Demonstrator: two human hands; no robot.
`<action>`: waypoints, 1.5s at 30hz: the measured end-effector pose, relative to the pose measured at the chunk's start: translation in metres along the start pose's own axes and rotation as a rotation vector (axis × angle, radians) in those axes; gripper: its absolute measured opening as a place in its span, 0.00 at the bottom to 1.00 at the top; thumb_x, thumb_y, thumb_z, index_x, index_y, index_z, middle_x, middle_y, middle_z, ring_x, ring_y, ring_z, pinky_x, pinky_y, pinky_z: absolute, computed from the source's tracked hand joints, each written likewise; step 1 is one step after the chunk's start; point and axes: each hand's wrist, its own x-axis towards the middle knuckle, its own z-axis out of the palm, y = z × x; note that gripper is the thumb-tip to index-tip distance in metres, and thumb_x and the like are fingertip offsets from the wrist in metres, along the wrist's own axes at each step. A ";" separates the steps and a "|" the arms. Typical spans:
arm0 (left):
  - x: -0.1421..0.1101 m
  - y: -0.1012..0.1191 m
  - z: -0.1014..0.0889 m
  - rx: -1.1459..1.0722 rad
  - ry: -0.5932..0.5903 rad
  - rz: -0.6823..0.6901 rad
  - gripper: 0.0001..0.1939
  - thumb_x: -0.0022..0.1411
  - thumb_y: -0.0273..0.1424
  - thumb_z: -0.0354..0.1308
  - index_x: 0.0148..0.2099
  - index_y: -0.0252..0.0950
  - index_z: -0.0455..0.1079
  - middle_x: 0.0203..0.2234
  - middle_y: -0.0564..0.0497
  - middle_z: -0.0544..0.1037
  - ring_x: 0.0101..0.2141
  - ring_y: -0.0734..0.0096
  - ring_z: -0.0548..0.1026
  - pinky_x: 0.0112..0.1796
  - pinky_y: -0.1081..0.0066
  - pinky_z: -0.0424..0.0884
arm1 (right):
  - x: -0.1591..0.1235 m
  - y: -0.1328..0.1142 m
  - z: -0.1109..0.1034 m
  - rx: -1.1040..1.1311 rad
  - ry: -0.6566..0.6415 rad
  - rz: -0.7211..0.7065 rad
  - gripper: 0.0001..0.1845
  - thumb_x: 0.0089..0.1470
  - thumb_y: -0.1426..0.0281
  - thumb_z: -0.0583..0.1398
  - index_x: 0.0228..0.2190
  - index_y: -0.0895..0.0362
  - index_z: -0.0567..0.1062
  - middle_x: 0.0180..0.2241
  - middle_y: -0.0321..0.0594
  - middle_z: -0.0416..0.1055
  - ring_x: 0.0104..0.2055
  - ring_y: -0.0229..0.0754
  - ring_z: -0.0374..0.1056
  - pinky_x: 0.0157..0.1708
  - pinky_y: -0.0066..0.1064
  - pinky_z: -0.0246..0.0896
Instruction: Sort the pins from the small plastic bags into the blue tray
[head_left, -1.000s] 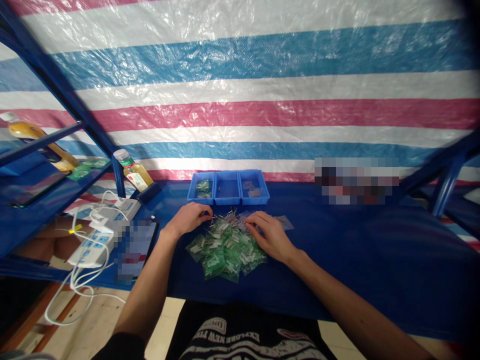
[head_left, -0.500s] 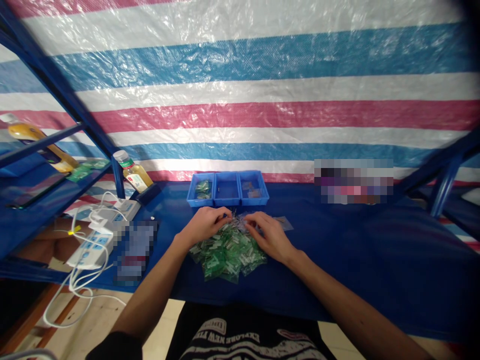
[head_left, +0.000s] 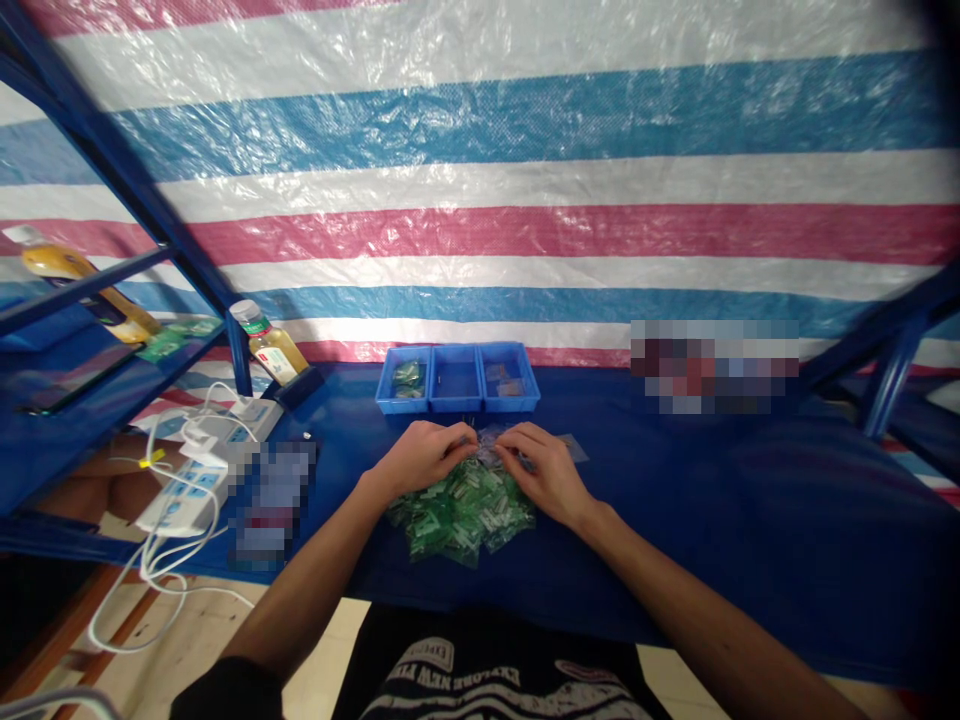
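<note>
Person wears black top [head_left: 517, 645], white print [head_left: 474, 675], "EXPLORE NEW" readable upside down; short black left sleeve [head_left: 229, 690]; left hand [head_left: 421, 458], right hand [head_left: 546, 472] bare.

On the desk [head_left: 735, 510], a packet heap [head_left: 469, 515] lies on the near side of the left grip [head_left: 421, 460] and right grip [head_left: 547, 470], with three trays [head_left: 455, 406] behind them. Well left of both are power strips [head_left: 182, 508].
</note>
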 end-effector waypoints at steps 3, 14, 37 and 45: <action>0.000 0.000 0.003 -0.021 0.028 0.035 0.12 0.74 0.39 0.55 0.50 0.38 0.74 0.22 0.56 0.72 0.24 0.74 0.71 0.30 0.75 0.60 | 0.000 0.000 0.001 0.011 0.005 -0.039 0.07 0.66 0.72 0.58 0.37 0.53 0.77 0.36 0.42 0.77 0.38 0.45 0.73 0.41 0.38 0.69; 0.002 0.008 0.005 -0.115 0.104 0.125 0.07 0.70 0.29 0.56 0.44 0.35 0.76 0.33 0.48 0.79 0.34 0.71 0.77 0.37 0.73 0.71 | -0.001 -0.001 0.002 0.029 -0.069 -0.083 0.05 0.67 0.69 0.60 0.42 0.52 0.77 0.39 0.42 0.78 0.40 0.45 0.74 0.43 0.38 0.70; 0.004 0.011 0.003 -0.187 0.144 0.135 0.10 0.73 0.33 0.55 0.45 0.35 0.76 0.36 0.46 0.81 0.38 0.67 0.78 0.42 0.68 0.73 | -0.003 0.001 0.004 0.015 -0.028 -0.038 0.05 0.66 0.71 0.59 0.41 0.52 0.77 0.40 0.42 0.77 0.40 0.45 0.74 0.42 0.37 0.70; 0.004 0.015 0.000 -0.137 0.100 0.154 0.11 0.73 0.33 0.54 0.45 0.34 0.76 0.35 0.46 0.81 0.35 0.69 0.77 0.41 0.70 0.72 | -0.003 0.002 0.004 0.039 -0.001 -0.057 0.06 0.67 0.71 0.58 0.37 0.53 0.76 0.35 0.42 0.76 0.35 0.42 0.72 0.36 0.34 0.70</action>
